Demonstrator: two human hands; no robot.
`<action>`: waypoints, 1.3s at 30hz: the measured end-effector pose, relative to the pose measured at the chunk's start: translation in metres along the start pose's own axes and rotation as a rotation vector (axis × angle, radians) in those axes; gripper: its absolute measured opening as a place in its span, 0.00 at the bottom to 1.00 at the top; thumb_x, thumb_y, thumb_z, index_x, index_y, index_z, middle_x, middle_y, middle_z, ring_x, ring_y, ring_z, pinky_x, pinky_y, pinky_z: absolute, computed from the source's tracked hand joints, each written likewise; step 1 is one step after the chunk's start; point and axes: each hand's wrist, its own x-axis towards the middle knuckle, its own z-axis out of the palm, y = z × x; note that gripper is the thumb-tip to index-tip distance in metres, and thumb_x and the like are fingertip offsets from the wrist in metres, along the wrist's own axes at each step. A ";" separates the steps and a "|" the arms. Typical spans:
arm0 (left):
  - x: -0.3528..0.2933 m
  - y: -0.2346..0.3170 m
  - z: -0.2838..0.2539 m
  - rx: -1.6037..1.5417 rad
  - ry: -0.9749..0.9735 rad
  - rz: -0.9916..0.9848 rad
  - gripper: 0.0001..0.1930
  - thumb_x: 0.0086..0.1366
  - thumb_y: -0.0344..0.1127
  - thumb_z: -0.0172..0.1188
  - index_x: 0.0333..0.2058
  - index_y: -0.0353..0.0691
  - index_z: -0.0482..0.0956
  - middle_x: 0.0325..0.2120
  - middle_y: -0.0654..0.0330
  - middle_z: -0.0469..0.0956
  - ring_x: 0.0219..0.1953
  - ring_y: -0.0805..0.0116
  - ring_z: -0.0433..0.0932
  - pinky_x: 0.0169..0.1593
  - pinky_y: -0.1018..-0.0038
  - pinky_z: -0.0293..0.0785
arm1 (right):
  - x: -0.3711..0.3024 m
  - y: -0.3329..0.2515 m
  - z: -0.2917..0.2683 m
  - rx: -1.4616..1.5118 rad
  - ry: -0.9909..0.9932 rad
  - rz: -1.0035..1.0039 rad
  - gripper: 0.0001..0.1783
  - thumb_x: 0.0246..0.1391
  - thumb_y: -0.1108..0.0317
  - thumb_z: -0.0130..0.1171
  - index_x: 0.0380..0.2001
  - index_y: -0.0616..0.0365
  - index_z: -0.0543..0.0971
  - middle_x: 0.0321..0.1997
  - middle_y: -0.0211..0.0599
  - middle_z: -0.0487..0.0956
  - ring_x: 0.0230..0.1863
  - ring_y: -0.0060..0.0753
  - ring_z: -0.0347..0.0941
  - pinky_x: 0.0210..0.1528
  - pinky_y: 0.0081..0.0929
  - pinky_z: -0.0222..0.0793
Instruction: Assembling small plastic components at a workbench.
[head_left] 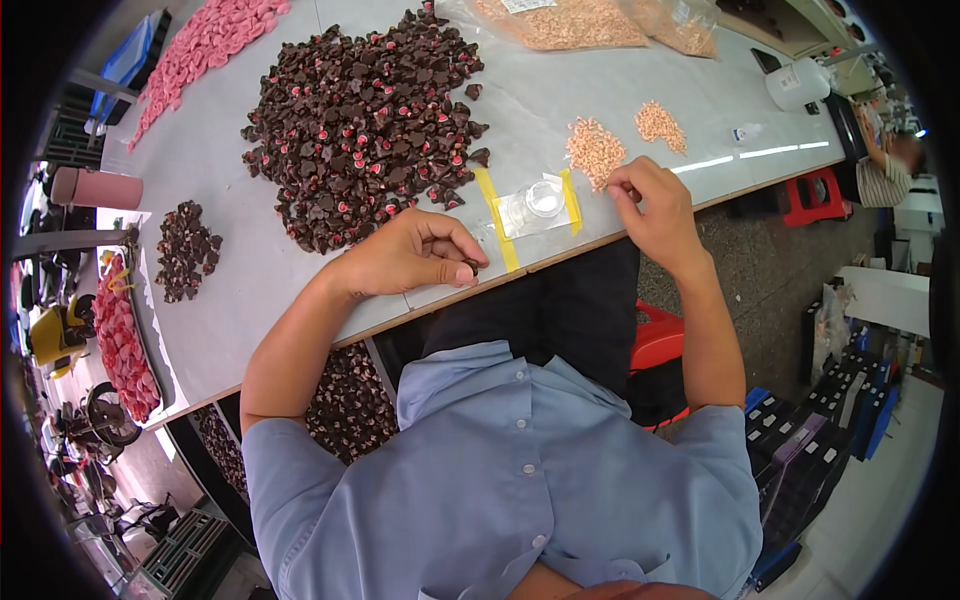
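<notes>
Near the table's front edge my left hand (pixel 420 252) is closed, pinching a small dark brown piece (pixel 473 266) between thumb and forefinger. My right hand (pixel 655 208) hovers at the edge of a pile of small beige pieces (pixel 592 148). Its thumb and forefinger are pressed together, and whatever they hold is too small to make out. Between my hands, a white sheet with a small clear round dish (pixel 545 200) is held to the table by yellow tape (pixel 494 205). A large heap of dark brown pieces with pink-and-white spots (pixel 365 120) lies beyond my left hand.
A smaller beige pile (pixel 661 127) and bags of beige pieces (pixel 560 22) lie farther back. Pink pieces (pixel 205 45) cover the far left. A small dark pile (pixel 187 252) and a pink cylindrical container (pixel 97 188) are at left; a white bottle (pixel 798 84) stands at right.
</notes>
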 end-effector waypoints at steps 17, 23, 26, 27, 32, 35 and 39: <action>-0.004 0.000 0.005 -0.130 0.018 0.001 0.12 0.63 0.27 0.66 0.45 0.31 0.81 0.41 0.56 0.83 0.41 0.69 0.85 0.42 0.79 0.80 | -0.031 -0.050 0.018 0.235 0.269 0.110 0.06 0.56 0.81 0.61 0.35 0.61 0.76 0.36 0.39 0.80 0.33 0.32 0.80 0.36 0.25 0.75; -0.003 -0.001 0.006 -0.050 -0.001 -0.073 0.11 0.65 0.31 0.66 0.44 0.32 0.82 0.39 0.57 0.84 0.39 0.69 0.85 0.38 0.79 0.79 | -0.036 -0.108 0.056 0.443 0.140 -0.054 0.11 0.51 0.83 0.67 0.37 0.62 0.78 0.33 0.40 0.82 0.33 0.32 0.82 0.37 0.23 0.77; -0.004 0.003 0.010 -0.044 0.013 -0.077 0.12 0.65 0.32 0.66 0.44 0.32 0.82 0.37 0.56 0.84 0.38 0.69 0.85 0.37 0.78 0.80 | -0.028 -0.114 0.075 0.467 0.130 -0.052 0.12 0.50 0.81 0.68 0.37 0.62 0.78 0.32 0.40 0.82 0.31 0.33 0.82 0.35 0.24 0.77; -0.005 0.003 0.011 -0.054 0.023 -0.078 0.12 0.66 0.33 0.66 0.43 0.32 0.82 0.36 0.56 0.84 0.37 0.70 0.85 0.38 0.78 0.80 | -0.025 -0.115 0.078 0.446 0.150 -0.059 0.12 0.50 0.81 0.68 0.37 0.62 0.78 0.33 0.40 0.82 0.30 0.34 0.82 0.34 0.25 0.77; -0.006 0.000 0.010 -0.087 0.025 -0.062 0.12 0.66 0.34 0.66 0.41 0.31 0.81 0.34 0.56 0.84 0.37 0.70 0.85 0.38 0.78 0.82 | -0.023 -0.123 0.082 0.305 0.168 -0.106 0.11 0.51 0.80 0.68 0.37 0.62 0.78 0.33 0.42 0.83 0.31 0.36 0.83 0.33 0.27 0.78; -0.006 0.001 0.011 -0.093 0.031 -0.052 0.12 0.65 0.34 0.67 0.41 0.31 0.81 0.34 0.56 0.84 0.37 0.70 0.84 0.38 0.78 0.82 | -0.024 -0.128 0.082 0.169 0.211 -0.195 0.11 0.51 0.81 0.66 0.38 0.62 0.78 0.33 0.43 0.83 0.31 0.38 0.83 0.33 0.27 0.78; -0.005 -0.006 0.012 -0.094 0.035 -0.021 0.11 0.64 0.33 0.68 0.41 0.32 0.82 0.34 0.57 0.84 0.36 0.72 0.84 0.38 0.78 0.81 | -0.024 -0.128 0.072 0.309 0.207 -0.079 0.10 0.52 0.82 0.64 0.39 0.64 0.78 0.32 0.40 0.83 0.29 0.31 0.82 0.32 0.25 0.77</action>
